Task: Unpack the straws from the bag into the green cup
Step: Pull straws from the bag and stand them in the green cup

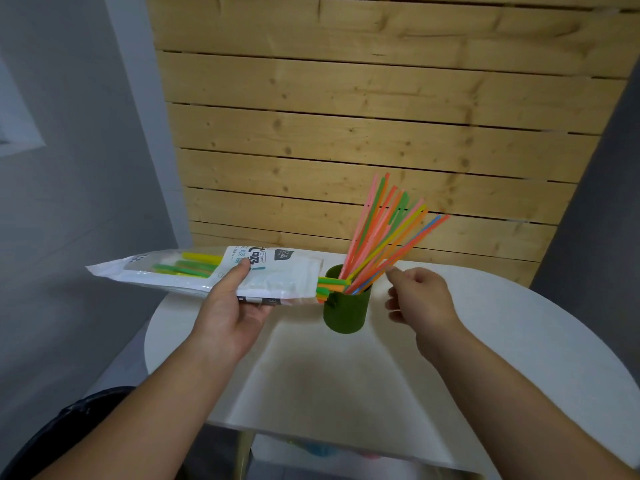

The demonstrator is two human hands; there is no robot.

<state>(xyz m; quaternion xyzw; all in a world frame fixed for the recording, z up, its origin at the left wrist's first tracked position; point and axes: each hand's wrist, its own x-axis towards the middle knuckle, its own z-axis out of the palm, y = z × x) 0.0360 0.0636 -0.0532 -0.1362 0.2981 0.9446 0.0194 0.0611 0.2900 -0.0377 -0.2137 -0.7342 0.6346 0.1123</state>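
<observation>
A person stands at a white table (485, 341) set against a wall of pale wooden slats (346, 116). The left hand (232, 306) holds a white plastic bag (277, 275) nearly level above the table's left side, thumb pressed on the printed top face and the other fingers curled beneath it, so the hand is clamped on the bag. Through the bag's clear part a few green and yellow straws show, and more green and orange straw ends (330, 285) poke out of its open right end, right at the rim of the green cup (346, 310). The cup stands upright on the table, near the middle. A fan of pink, orange, yellow, green and blue straws (384, 230) already stands in it, leaning up and to the right. The right hand (420, 299) hangs just to the right of the cup, fingers loosely curled and slightly apart, gripping nothing; its fingertips lie close to the lowest leaning straws, though whether they touch cannot be told.
</observation>
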